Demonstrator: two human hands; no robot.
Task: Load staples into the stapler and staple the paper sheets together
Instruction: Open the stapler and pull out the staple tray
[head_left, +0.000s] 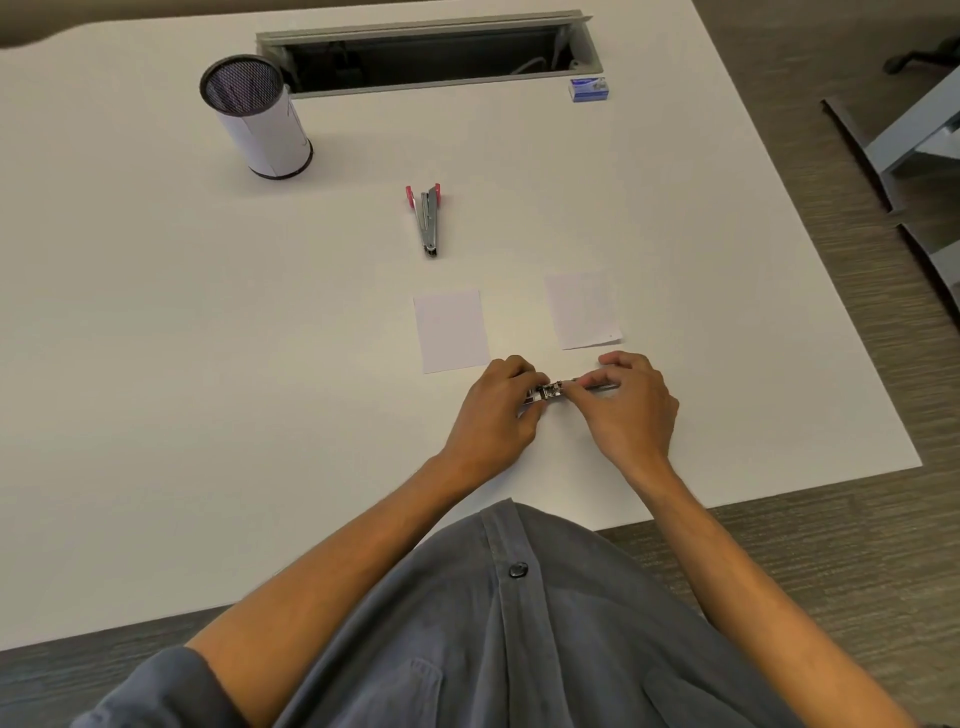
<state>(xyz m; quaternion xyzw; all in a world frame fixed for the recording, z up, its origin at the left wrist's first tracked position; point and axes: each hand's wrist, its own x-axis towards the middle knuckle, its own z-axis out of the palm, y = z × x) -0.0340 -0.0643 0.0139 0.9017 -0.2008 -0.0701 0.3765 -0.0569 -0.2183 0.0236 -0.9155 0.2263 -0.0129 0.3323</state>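
A small metal stapler (551, 391) lies across the table's near middle, held at both ends. My left hand (493, 415) grips its left end and my right hand (631, 402) pinches its right end; my fingers hide much of it. Whether staples are in it I cannot tell. Two small white paper sheets lie just beyond my hands: one (451, 330) to the left, one (584, 310) to the right, apart from each other. A blue staple box (587, 89) sits far back right.
A metal tool with pink handles (428, 218) lies at the table's centre. A mesh pen cup (257, 117) stands at the back left beside an open cable tray (431, 54). The white table (208, 338) ends close on the right, with floor and furniture legs beyond.
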